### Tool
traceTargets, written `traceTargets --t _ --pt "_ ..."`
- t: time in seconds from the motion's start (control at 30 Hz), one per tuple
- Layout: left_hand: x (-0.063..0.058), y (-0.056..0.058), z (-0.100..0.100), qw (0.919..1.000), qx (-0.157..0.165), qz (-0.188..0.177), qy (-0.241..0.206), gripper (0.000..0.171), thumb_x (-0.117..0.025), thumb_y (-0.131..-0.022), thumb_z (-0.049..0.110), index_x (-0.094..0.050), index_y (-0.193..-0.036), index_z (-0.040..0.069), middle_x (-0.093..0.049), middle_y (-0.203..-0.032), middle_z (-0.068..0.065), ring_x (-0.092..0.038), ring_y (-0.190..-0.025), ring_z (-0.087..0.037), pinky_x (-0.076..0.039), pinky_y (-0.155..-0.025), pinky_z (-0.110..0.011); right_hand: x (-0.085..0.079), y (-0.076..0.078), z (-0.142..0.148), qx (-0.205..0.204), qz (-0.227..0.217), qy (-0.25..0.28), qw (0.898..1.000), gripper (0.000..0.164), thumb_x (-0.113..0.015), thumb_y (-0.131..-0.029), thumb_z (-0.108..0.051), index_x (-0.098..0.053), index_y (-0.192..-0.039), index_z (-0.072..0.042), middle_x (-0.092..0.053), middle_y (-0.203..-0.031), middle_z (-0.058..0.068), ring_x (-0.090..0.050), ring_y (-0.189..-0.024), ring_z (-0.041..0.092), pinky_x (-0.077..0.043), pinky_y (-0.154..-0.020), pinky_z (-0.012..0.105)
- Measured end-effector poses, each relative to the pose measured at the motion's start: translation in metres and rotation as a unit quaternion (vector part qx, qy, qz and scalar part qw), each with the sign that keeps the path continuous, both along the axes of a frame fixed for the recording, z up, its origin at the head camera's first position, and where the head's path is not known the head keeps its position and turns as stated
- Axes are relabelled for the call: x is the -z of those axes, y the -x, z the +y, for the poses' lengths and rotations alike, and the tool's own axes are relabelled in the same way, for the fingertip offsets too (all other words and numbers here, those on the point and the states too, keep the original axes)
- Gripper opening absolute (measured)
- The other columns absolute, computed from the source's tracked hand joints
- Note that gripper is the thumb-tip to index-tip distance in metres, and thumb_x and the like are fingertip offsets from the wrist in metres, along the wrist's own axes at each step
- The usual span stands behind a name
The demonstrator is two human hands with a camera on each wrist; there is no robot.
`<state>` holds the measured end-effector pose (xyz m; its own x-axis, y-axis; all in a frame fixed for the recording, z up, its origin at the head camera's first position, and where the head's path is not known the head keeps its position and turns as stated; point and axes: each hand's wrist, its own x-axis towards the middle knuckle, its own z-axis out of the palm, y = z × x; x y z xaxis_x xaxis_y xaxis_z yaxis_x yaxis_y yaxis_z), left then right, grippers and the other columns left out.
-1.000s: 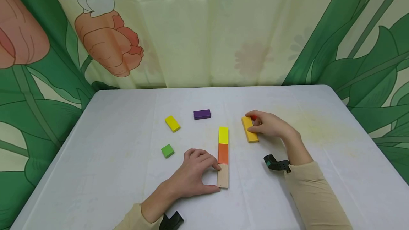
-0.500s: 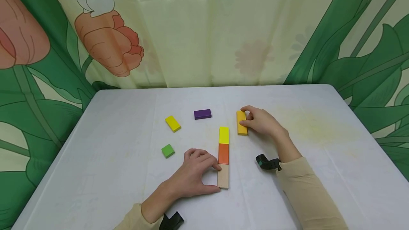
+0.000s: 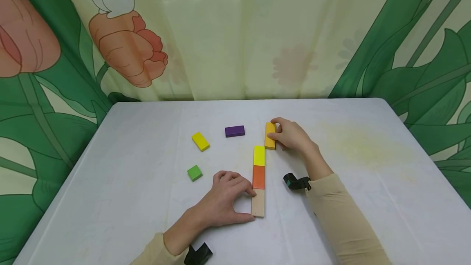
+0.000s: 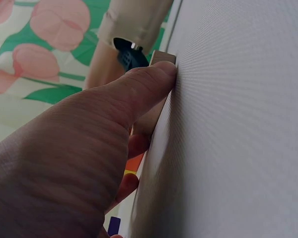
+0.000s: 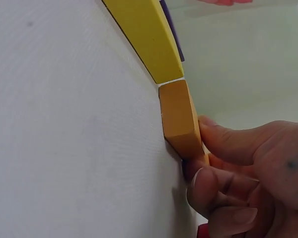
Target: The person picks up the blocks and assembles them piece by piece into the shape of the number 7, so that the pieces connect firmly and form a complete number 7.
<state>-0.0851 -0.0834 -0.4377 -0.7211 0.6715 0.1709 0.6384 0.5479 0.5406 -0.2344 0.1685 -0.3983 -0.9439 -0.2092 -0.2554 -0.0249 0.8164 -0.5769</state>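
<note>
My left hand (image 3: 222, 201) rests thumb and index fingertips against the left side of a plain wooden block (image 3: 259, 203). This block lies in line with an orange block (image 3: 259, 177) and a yellow block (image 3: 259, 156) beyond it. My right hand (image 3: 293, 136) pinches a longer amber block (image 3: 270, 142) just past the row's far end, slightly to its right. In the right wrist view, the amber block's end (image 5: 176, 109) sits right by the yellow block's corner (image 5: 149, 39). A sliver of red (image 5: 202, 230) shows below the right fingers.
A purple block (image 3: 234, 131), a second yellow block (image 3: 200, 141) and a green block (image 3: 195, 173) lie to the left of the row. They share a white-covered table (image 3: 110, 175). A patterned curtain (image 3: 220, 40) hangs behind it.
My right hand has moved left and away from me with the amber block, turning it nearly parallel to the row. The left hand and the other blocks have stayed put.
</note>
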Motion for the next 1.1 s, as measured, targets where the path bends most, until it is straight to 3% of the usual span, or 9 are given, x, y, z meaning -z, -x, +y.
traceTargets --t 0.27,0.5,0.77,1.1 --pt "0.000 -0.001 0.001 1.0000 -0.002 0.001 0.000 0.041 -0.088 -0.076 0.043 -0.065 -0.107 0.028 -0.060 -0.108 0.021 -0.045 -0.119 -0.012 -0.022 -0.107 -0.055 0.005 0.007 -0.005 0.003 0.000 0.025 1.000 0.059 -0.066 -0.099 -0.026 -0.043 -0.149 -0.006 -0.058 -0.085 0.009 -0.056 -0.057 0.019 -0.041 -0.066 0.033" --pt "0.001 -0.001 0.001 1.0000 0.000 0.002 -0.005 0.041 -0.088 -0.076 0.042 -0.064 -0.107 0.028 -0.060 -0.108 0.020 -0.045 -0.119 -0.013 -0.022 -0.107 -0.055 0.008 0.009 -0.009 -0.006 0.021 0.028 0.999 0.059 -0.066 -0.099 -0.029 -0.043 -0.149 -0.005 -0.059 -0.083 0.008 -0.055 -0.056 0.019 -0.040 -0.066 0.033" --pt "-0.001 -0.001 0.000 1.0000 -0.003 -0.001 -0.005 0.041 -0.088 -0.076 0.043 -0.065 -0.107 0.027 -0.060 -0.109 0.021 -0.045 -0.118 -0.012 -0.021 -0.107 -0.055 0.011 0.009 -0.018 -0.011 0.028 0.036 0.999 0.060 -0.067 -0.098 -0.030 -0.045 -0.148 -0.007 -0.059 -0.096 0.010 -0.054 -0.058 0.019 -0.042 -0.062 0.031" --pt "-0.001 -0.001 0.000 1.0000 0.000 0.000 -0.004 0.042 -0.088 -0.076 0.042 -0.064 -0.107 0.027 -0.059 -0.110 0.020 -0.044 -0.119 -0.012 -0.021 -0.107 -0.056 0.010 0.009 -0.023 -0.023 0.038 0.020 0.999 0.059 -0.069 -0.097 -0.031 -0.048 -0.147 -0.007 -0.057 -0.098 0.011 -0.052 -0.078 0.023 -0.040 -0.067 0.031"
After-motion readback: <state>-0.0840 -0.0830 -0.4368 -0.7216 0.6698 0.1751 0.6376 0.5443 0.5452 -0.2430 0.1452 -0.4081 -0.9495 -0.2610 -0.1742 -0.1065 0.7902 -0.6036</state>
